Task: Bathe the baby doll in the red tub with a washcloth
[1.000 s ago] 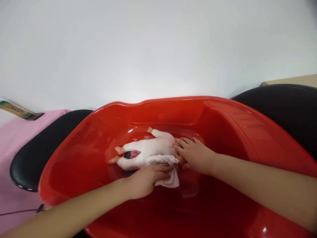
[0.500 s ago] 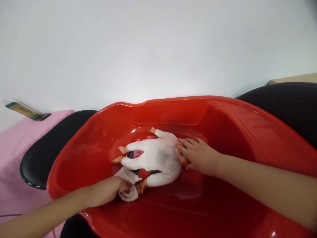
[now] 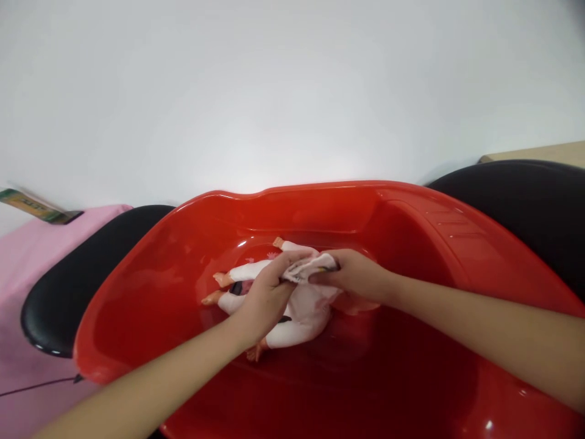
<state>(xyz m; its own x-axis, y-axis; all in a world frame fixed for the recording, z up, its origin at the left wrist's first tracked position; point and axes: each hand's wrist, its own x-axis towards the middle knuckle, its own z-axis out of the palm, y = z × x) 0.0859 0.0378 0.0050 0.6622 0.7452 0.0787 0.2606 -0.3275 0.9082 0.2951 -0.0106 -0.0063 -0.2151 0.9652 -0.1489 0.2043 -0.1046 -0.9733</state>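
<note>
A baby doll (image 3: pixel 297 329) with a white cloth body lies in a red baby bathtub (image 3: pixel 137 286), its feet to the left. Above its torso, a small pale washcloth (image 3: pixel 305 270) is stretched between both hands. My left hand (image 3: pixel 269 292) pinches the cloth's left end. Its right end is gripped by my right hand (image 3: pixel 354 274). Most of the doll's head and part of its middle are hidden under my hands and the cloth.
Black rounded seats (image 3: pixel 59 292) show at the left and, as a black cushion (image 3: pixel 525 201), at the right. A pink cloth surface (image 3: pixel 31 256) carries a green and yellow box (image 3: pixel 36 207). Behind the tub rises a white wall (image 3: pixel 292 91).
My left hand has lifted the washcloth from beside the doll's arm to above its torso. My right hand has left the doll's head and taken the cloth's other end.
</note>
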